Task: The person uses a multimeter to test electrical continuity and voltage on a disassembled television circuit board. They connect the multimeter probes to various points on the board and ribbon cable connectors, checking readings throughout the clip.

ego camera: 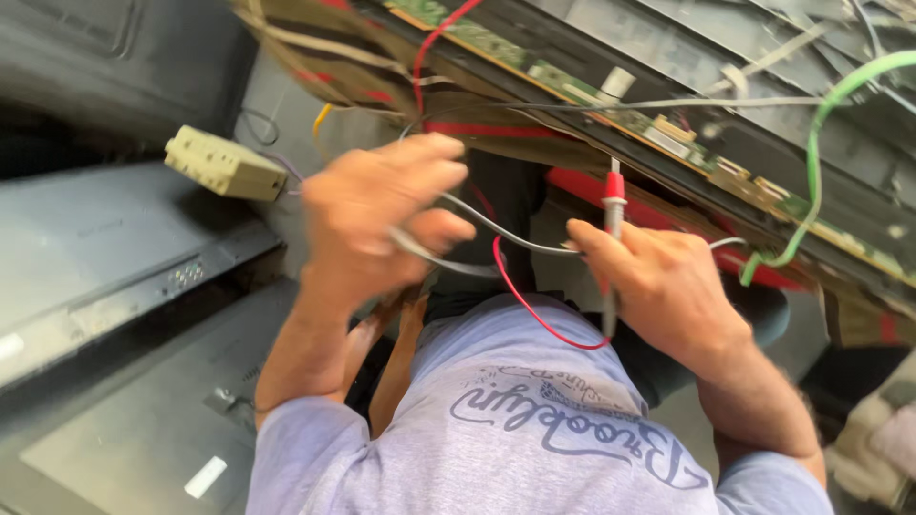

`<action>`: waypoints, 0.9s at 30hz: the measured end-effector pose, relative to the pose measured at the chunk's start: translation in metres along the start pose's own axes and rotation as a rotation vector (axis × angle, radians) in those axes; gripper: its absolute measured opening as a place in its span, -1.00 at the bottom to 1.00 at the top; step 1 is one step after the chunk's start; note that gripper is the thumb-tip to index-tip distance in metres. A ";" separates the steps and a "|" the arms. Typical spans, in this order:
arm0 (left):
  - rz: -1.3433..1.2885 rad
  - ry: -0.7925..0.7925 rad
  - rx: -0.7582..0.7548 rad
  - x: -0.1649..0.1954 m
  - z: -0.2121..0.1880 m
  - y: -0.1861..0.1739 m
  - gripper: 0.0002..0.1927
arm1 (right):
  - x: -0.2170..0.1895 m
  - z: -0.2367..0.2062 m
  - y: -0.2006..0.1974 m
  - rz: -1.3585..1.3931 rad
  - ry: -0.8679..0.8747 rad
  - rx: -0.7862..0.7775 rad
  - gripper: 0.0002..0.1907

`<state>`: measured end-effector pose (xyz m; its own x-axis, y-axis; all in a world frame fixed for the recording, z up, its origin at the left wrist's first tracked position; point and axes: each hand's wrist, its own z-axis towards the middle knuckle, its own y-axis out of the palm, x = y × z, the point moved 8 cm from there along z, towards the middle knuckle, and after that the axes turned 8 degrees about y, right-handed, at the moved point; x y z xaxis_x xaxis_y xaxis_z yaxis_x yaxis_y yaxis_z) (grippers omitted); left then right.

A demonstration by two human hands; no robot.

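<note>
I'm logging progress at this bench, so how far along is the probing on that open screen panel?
Done: the panel lies open, its green board strip exposed. In hand: the right hand holds the red probe with its tip pointing at the strip, and the left hand grips the grey cables. Left: whether the tip touches a contact is too blurred to tell, and no meter shows.

The left hand [377, 215] is smeared by motion blur, so how its grip closes on the grey wire [496, 229] cannot be told. The red probe [613, 219] has its lower shaft hidden behind the right hand [658, 286]. Above the probe, the circuit board strip [668, 133] runs off the top and right edges, its parts too small to tell.
</note>
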<state>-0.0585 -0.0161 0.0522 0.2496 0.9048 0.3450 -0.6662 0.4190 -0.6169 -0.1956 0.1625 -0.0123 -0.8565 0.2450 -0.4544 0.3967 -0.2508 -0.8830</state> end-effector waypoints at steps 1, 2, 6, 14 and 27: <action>-0.039 0.043 -0.031 0.010 -0.006 0.010 -0.54 | -0.010 0.010 0.002 -0.018 -0.045 -0.014 -0.60; -0.062 0.067 -0.067 0.017 -0.011 0.023 -0.52 | -0.021 0.018 0.006 -0.074 -0.087 -0.036 -0.70; 0.092 -0.044 -0.216 0.000 -0.040 0.046 -0.58 | -0.054 0.051 0.013 -0.106 -0.233 -0.037 -0.81; -0.205 -0.578 0.840 -0.133 -0.220 -0.065 -0.79 | -0.055 0.088 -0.009 -0.153 -0.198 0.095 -0.87; -0.594 -0.917 0.343 -0.225 -0.286 -0.044 -0.56 | -0.178 0.149 0.130 -0.540 -1.137 0.144 -0.72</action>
<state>0.1154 -0.2165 -0.2005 0.0761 0.1161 0.9903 -0.8065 0.5912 -0.0074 -0.0413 -0.0535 -0.0284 -0.7253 -0.5747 0.3790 -0.0692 -0.4870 -0.8707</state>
